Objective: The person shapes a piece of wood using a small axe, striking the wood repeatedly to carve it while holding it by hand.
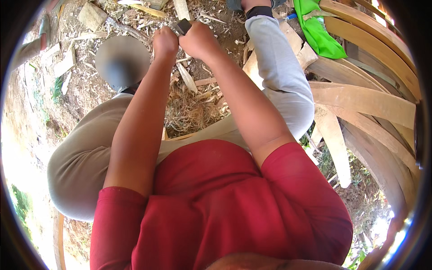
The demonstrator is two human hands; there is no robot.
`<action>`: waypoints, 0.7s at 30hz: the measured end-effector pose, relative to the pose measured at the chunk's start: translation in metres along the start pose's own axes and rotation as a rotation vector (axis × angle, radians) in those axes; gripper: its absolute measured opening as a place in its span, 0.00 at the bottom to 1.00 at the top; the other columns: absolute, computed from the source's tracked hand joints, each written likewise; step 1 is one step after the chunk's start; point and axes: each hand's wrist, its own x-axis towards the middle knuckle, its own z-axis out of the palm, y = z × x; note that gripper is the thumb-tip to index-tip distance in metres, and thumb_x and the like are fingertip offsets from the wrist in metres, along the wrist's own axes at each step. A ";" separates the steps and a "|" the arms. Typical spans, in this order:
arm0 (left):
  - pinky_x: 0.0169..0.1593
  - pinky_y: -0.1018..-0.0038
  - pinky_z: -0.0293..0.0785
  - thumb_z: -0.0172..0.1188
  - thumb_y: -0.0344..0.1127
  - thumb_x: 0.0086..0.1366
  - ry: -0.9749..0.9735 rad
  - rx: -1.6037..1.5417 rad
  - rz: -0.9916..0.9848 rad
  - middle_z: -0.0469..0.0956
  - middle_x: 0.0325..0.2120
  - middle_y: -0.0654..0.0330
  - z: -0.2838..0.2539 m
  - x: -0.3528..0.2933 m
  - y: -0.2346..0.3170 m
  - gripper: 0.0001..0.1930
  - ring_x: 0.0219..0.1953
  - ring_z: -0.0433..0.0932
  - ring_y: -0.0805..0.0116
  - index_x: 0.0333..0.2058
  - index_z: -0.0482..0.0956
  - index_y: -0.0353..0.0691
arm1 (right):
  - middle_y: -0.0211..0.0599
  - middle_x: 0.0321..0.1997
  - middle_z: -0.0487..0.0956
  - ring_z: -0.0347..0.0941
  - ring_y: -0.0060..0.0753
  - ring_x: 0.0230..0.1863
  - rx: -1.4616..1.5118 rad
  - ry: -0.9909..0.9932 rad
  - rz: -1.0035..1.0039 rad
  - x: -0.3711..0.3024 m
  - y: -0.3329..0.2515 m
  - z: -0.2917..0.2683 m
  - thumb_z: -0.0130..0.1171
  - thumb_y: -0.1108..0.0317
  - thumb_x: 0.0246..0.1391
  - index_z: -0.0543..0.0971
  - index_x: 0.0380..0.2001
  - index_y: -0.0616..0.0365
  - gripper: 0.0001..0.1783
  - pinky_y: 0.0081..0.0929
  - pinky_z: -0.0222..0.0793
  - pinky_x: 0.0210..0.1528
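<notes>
Both my arms reach forward between my bent legs, and my hands are side by side over a ground strewn with wood chips. My right hand [198, 40] is closed around a tool with a dark, square-ended head [183, 26]; its kind I cannot make out. Close to its left, my left hand [165, 42] is curled into a fist, and whatever it grips is hidden by the fingers. A pale wooden strip [186, 77] shows below the hands, and another wooden strip [181, 9] lies beyond them.
Curved wooden pieces [364, 94] are piled at the right. A bright green cloth [317, 31] lies by my right leg. Wood shavings [198, 110] and a flat wood chunk [92, 16] lie on the ground. Another person's foot [44, 30] shows at far left. A blurred patch hides my left foot.
</notes>
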 end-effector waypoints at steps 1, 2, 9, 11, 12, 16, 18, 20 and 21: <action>0.47 0.61 0.81 0.66 0.30 0.63 0.060 0.543 0.400 0.83 0.40 0.47 0.004 0.013 -0.025 0.09 0.45 0.84 0.51 0.41 0.81 0.34 | 0.56 0.40 0.87 0.85 0.57 0.45 -0.086 -0.027 -0.023 0.010 0.015 0.012 0.66 0.63 0.56 0.86 0.45 0.60 0.16 0.46 0.80 0.49; 0.47 0.61 0.81 0.65 0.30 0.64 0.016 0.572 0.384 0.82 0.40 0.47 0.002 0.008 -0.016 0.09 0.45 0.84 0.51 0.41 0.81 0.35 | 0.56 0.40 0.87 0.85 0.57 0.45 -0.166 -0.043 -0.029 0.014 0.023 0.015 0.67 0.63 0.57 0.86 0.44 0.60 0.16 0.46 0.80 0.49; 0.49 0.51 0.79 0.59 0.31 0.64 -0.020 0.316 0.179 0.81 0.40 0.36 0.005 0.005 -0.006 0.08 0.42 0.82 0.37 0.36 0.82 0.32 | 0.55 0.45 0.87 0.85 0.55 0.47 -0.138 -0.083 0.020 0.015 0.039 0.018 0.68 0.63 0.57 0.86 0.47 0.58 0.16 0.45 0.81 0.51; 0.37 0.59 0.78 0.63 0.31 0.60 -0.038 0.332 0.254 0.82 0.38 0.41 -0.001 0.012 -0.013 0.12 0.37 0.83 0.51 0.39 0.79 0.27 | 0.55 0.45 0.87 0.85 0.54 0.47 -0.146 -0.057 0.029 0.015 0.023 0.018 0.68 0.63 0.57 0.86 0.47 0.58 0.17 0.45 0.81 0.51; 0.32 0.63 0.78 0.64 0.30 0.58 -0.048 0.341 0.292 0.83 0.37 0.43 -0.002 0.016 -0.016 0.15 0.34 0.83 0.58 0.41 0.77 0.24 | 0.55 0.45 0.87 0.85 0.54 0.47 -0.149 -0.043 0.034 0.016 0.015 0.017 0.68 0.64 0.57 0.86 0.48 0.59 0.17 0.45 0.81 0.51; 0.30 0.63 0.76 0.58 0.30 0.63 -0.056 0.460 0.268 0.81 0.35 0.44 0.001 0.011 -0.011 0.13 0.32 0.81 0.59 0.40 0.77 0.24 | 0.57 0.45 0.86 0.85 0.54 0.46 -0.127 -0.052 -0.098 0.009 0.029 0.009 0.67 0.65 0.56 0.85 0.47 0.60 0.17 0.44 0.81 0.50; 0.33 0.60 0.75 0.56 0.32 0.66 -0.033 0.239 0.320 0.80 0.35 0.46 0.005 0.015 -0.019 0.13 0.33 0.80 0.61 0.41 0.78 0.25 | 0.56 0.43 0.86 0.85 0.55 0.46 -0.100 -0.036 -0.008 0.021 0.026 0.010 0.67 0.65 0.55 0.85 0.46 0.60 0.16 0.44 0.81 0.49; 0.37 0.61 0.76 0.57 0.33 0.67 -0.035 0.179 0.302 0.80 0.35 0.48 0.007 0.026 -0.028 0.12 0.35 0.80 0.60 0.41 0.79 0.27 | 0.56 0.43 0.86 0.85 0.55 0.46 -0.053 0.007 -0.039 0.012 0.002 0.006 0.67 0.66 0.55 0.85 0.47 0.59 0.17 0.44 0.81 0.49; 0.40 0.62 0.77 0.58 0.33 0.68 -0.041 0.193 0.270 0.81 0.36 0.48 0.008 0.024 -0.034 0.11 0.37 0.81 0.58 0.41 0.80 0.29 | 0.55 0.43 0.87 0.86 0.53 0.47 -0.018 -0.010 0.017 0.000 -0.007 0.001 0.66 0.67 0.55 0.86 0.48 0.59 0.17 0.43 0.82 0.49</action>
